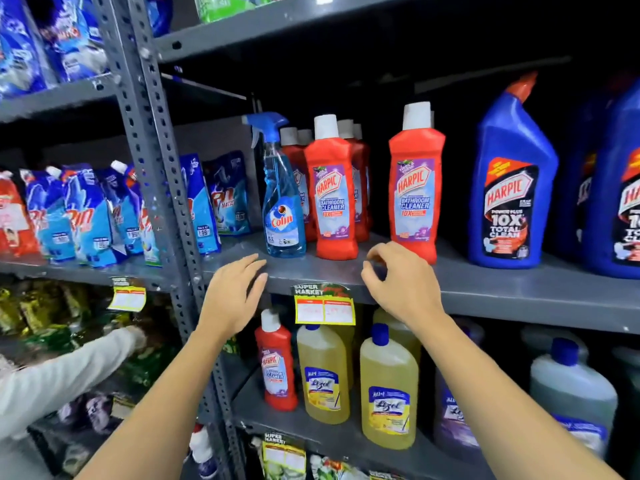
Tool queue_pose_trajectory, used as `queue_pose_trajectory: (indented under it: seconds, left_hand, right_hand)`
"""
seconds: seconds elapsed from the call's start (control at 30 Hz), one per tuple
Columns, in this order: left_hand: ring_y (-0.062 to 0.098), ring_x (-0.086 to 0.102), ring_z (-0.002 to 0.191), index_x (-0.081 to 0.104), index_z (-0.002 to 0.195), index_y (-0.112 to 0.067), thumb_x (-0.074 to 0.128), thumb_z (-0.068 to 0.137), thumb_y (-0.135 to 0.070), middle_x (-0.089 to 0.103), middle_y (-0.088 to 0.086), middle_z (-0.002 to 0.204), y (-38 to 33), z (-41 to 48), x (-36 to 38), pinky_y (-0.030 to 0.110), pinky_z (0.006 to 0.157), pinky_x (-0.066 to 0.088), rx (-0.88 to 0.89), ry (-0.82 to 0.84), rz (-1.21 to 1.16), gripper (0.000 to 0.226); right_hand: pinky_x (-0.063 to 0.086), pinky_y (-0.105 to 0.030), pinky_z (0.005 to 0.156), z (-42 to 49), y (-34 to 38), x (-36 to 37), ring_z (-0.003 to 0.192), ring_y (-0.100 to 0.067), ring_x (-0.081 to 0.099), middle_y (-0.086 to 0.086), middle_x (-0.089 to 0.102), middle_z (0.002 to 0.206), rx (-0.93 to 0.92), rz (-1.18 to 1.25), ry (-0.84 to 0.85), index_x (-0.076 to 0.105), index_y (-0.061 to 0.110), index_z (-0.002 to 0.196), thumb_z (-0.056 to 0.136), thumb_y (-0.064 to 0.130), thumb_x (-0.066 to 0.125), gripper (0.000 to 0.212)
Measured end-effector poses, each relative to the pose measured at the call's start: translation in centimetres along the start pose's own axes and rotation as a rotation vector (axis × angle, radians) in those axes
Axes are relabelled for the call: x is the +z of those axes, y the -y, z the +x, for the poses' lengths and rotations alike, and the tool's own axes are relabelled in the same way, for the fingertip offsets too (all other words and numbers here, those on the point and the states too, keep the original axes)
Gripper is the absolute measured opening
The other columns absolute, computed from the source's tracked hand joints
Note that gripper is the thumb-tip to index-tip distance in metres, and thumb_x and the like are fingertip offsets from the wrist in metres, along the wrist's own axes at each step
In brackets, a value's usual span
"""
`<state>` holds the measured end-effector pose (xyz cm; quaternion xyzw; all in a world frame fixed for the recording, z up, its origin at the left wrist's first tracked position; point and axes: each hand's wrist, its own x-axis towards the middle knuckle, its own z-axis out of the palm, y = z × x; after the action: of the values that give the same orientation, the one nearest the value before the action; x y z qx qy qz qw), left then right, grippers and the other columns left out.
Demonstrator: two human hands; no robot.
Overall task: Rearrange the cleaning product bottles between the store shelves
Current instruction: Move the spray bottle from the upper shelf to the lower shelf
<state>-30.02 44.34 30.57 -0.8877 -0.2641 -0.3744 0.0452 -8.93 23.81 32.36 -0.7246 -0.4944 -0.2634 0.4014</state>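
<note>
On the grey middle shelf (485,289) stand a blue Colin spray bottle (282,202), a cluster of red Harpic bathroom cleaner bottles (332,199), one red Harpic bottle (415,188) standing apart, and big blue Harpic bottles (512,192). Below stand one red Harpic bottle (277,365) and yellow Lizol bottles (388,389). My left hand (232,296) hovers flat and empty at the shelf edge under the spray bottle. My right hand (398,278) is loosely curled, empty, just in front of the lone red bottle's base.
A perforated grey upright (156,161) divides the racks. Blue detergent pouches (86,213) fill the left shelf. Another person's white sleeve (69,372) reaches into the lower left shelf. Yellow price tags (323,306) hang off the shelf edge. Pale large bottles (571,393) stand lower right.
</note>
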Motion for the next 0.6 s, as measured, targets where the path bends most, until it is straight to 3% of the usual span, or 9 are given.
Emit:
queue_pose_trajectory:
  seconds: [0.2, 0.37, 0.5, 0.6]
  left_hand:
    - [0.025, 0.044, 0.133, 0.055, 0.13, -0.011, 0.032, 0.098, -0.039, 0.053, 0.01, 0.14, 0.9, 1.0, 1.2, 0.049, 0.112, 0.033, 0.079, 0.007, 0.003, 0.049]
    - [0.027, 0.045, 0.133, 0.06, 0.125, -0.01, 0.03, 0.096, -0.045, 0.057, 0.011, 0.136, 2.5, 1.3, 2.3, 0.048, 0.109, 0.036, 0.149, -0.05, -0.021, 0.054]
    - [0.027, 0.056, 0.122, 0.068, 0.113, -0.012, 0.039, 0.089, -0.058, 0.067, 0.01, 0.123, 4.5, 1.9, 2.8, 0.046, 0.102, 0.041, 0.126, -0.122, 0.02, 0.059]
    - [0.025, 0.066, 0.108, 0.072, 0.104, -0.011, 0.044, 0.087, -0.061, 0.073, 0.009, 0.109, 5.2, 2.0, 3.2, 0.041, 0.091, 0.047, 0.156, -0.177, -0.034, 0.06]
  right_hand:
    - [0.039, -0.026, 0.06, -0.6, 1.2, 0.2, 0.076, -0.021, 0.062, 0.003, 0.066, 0.084, -0.007, -0.044, -0.05, 0.065, 0.019, 0.089, 0.086, 0.028, 0.061, 0.011]
    - [0.041, -0.03, 0.064, -0.9, 2.7, 1.5, 0.081, -0.024, 0.062, 0.001, 0.066, 0.085, 0.102, -0.068, -0.084, 0.066, 0.018, 0.089, 0.087, 0.028, 0.061, 0.012]
    - [0.051, -0.04, 0.073, 1.4, 6.3, 2.9, 0.084, -0.028, 0.064, -0.003, 0.067, 0.088, 0.14, -0.058, -0.121, 0.067, 0.014, 0.089, 0.086, 0.029, 0.06, 0.016]
    - [0.052, -0.037, 0.076, 4.5, 9.2, 4.3, 0.085, -0.028, 0.066, -0.004, 0.072, 0.09, 0.194, 0.034, -0.188, 0.07, 0.013, 0.091, 0.083, 0.027, 0.06, 0.019]
